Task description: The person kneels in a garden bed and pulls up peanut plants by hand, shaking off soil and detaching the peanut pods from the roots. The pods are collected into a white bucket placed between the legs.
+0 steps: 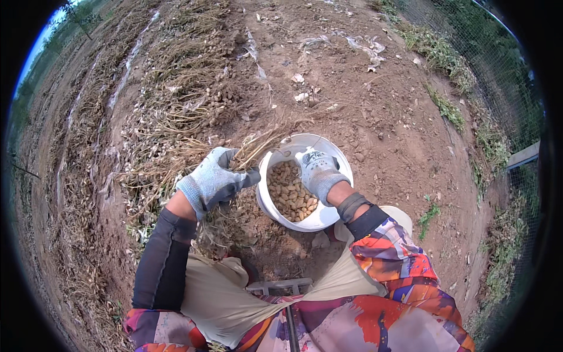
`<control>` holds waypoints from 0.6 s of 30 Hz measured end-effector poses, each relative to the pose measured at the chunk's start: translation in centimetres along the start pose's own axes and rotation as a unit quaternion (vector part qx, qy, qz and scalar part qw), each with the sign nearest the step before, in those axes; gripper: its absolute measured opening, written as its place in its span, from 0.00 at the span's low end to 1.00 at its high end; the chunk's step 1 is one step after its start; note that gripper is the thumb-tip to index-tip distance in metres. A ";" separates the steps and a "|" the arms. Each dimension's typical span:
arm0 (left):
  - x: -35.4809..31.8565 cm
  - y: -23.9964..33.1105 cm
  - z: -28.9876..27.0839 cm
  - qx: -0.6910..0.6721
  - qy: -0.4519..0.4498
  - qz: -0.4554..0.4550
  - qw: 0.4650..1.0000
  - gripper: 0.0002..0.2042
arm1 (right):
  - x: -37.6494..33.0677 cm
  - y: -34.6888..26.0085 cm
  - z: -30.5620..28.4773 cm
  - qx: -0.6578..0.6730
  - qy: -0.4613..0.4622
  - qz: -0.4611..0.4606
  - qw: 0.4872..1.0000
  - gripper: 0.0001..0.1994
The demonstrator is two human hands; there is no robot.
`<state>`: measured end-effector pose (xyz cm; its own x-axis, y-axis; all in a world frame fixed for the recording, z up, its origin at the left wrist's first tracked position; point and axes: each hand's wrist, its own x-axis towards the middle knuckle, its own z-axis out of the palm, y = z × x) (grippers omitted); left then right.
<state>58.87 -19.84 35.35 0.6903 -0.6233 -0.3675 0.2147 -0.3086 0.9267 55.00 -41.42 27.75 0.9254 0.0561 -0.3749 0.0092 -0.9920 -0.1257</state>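
Note:
My left hand (217, 179), in a grey-blue knit work glove with a dark palm, is closed round a bundle of dry peanut plants (258, 148). Their tan stems reach across the far left rim of a white bucket (316, 220). Peanuts in the shell (290, 196) cover the bottom of the bucket. My right hand (318, 170), gloved alike, is inside the bucket's right half above the peanuts. The back of this hand faces up, and its fingertips are hidden, so I cannot see whether anything is in them.
A long row of pulled peanut plants (187, 100) lies ahead on the left. Scraps of plastic film (366, 50) are strewn over the brown soil. Along the right runs a wire mesh fence (498, 76). A low stool's bar (280, 285) shows between my knees.

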 end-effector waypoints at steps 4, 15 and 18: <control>-0.5 -0.1 -1.5 -0.042 0.020 -0.062 0.997 0.12 | -1.3 1.2 2.1 0.141 0.139 -0.083 0.977 0.23; 0.3 -0.6 -0.2 0.006 0.019 -0.099 0.995 0.18 | -1.9 -1.0 -2.7 0.490 0.031 -0.119 0.863 0.12; 0.5 -0.8 0.0 0.052 0.013 -0.096 0.994 0.17 | -1.7 0.1 -0.9 0.122 0.191 -0.047 0.973 0.12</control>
<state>58.99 -19.87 34.41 0.6615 -0.5275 -0.5330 0.2726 -0.4929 0.8262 53.75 -41.68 29.25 0.9985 0.0538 0.0115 0.0542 -0.9257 -0.3745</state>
